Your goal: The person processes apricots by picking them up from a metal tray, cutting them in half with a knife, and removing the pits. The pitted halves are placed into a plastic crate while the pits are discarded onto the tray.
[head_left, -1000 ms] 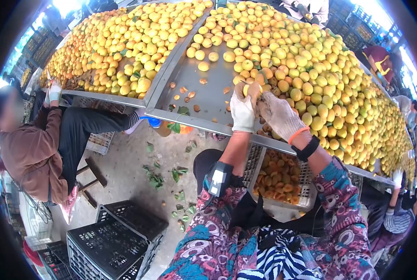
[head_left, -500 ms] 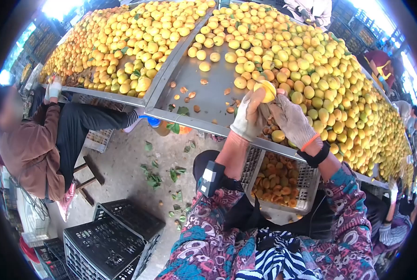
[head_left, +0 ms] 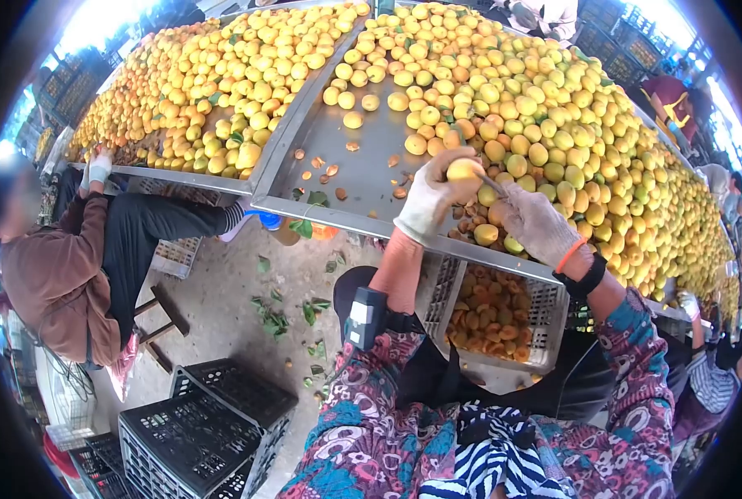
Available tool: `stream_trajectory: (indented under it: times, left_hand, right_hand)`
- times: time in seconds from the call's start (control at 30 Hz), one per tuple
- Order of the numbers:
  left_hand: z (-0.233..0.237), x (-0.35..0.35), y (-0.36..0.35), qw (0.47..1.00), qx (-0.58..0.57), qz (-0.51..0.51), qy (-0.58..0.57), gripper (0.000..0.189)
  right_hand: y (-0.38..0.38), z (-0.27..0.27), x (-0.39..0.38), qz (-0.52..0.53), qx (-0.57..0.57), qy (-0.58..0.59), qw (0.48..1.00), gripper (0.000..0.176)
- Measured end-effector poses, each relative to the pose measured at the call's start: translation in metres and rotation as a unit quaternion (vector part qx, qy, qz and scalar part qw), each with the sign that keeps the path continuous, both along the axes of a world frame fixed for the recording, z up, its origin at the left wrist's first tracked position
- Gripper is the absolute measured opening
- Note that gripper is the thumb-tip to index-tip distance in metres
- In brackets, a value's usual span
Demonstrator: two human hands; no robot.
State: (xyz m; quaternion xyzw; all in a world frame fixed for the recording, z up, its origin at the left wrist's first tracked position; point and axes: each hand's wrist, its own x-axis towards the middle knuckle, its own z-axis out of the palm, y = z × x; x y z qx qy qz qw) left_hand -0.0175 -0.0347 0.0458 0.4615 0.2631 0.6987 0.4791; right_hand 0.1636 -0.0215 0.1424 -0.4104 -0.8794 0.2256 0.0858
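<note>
Above the near edge of the metal table [head_left: 371, 158], my left hand [head_left: 427, 201], in a pale work glove, is closed around a yellow apricot [head_left: 465, 170]. My right hand [head_left: 539, 223], also gloved, grips a small knife [head_left: 492, 185], its thin dark blade pointing at the apricot's side. Whether the blade has entered the flesh cannot be made out. A large heap of whole apricots [head_left: 554, 125] lies beyond and to the right of my hands. Loose pits [head_left: 332, 170] are scattered on the metal to the left. Below the table edge, a white crate [head_left: 545, 337] holds split apricot halves [head_left: 489, 312].
A raised divider [head_left: 292, 116] separates a second apricot heap [head_left: 213, 91] on the left. There, a co-worker [head_left: 63, 266] in a brown top sits at the table. Black crates [head_left: 192, 432] stand on the floor at lower left, near fallen leaves [head_left: 271, 316]. Other people sit at the right.
My hands have drawn slightly apart, and the knife blade now shows between them beside the apricot. My right hand has shifted a little right and down. The view has moved slightly.
</note>
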Motion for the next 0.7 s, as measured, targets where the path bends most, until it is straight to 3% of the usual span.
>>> stream_trajectory:
  times: [0.03, 0.13, 0.27, 0.5, 0.7]
  left_hand:
    - [0.004, 0.007, -0.002, 0.992, -0.012, -0.027, -0.121, 0.039]
    - [0.000, 0.025, 0.005, 0.938, -0.005, -0.181, -0.297, 0.041]
    - [0.012, 0.019, -0.003, 0.948, -0.069, -0.134, -0.279, 0.036]
    - [0.000, 0.012, -0.002, 0.985, -0.042, -0.082, -0.149, 0.037]
    - [0.006, -0.004, -0.008, 0.995, -0.072, -0.046, -0.047, 0.038]
  right_hand:
    - [0.002, -0.005, 0.001, -0.003, 0.005, 0.040, 0.999, 0.024]
    - [0.004, -0.019, 0.001, -0.015, 0.008, 0.131, 0.991, 0.023]
    - [0.003, -0.022, -0.003, -0.010, -0.022, 0.143, 0.989, 0.024]
    - [0.007, -0.015, -0.019, 0.054, -0.002, 0.173, 0.983, 0.022]
    - [0.005, -0.007, -0.016, 0.021, -0.073, 0.043, 0.996, 0.022]
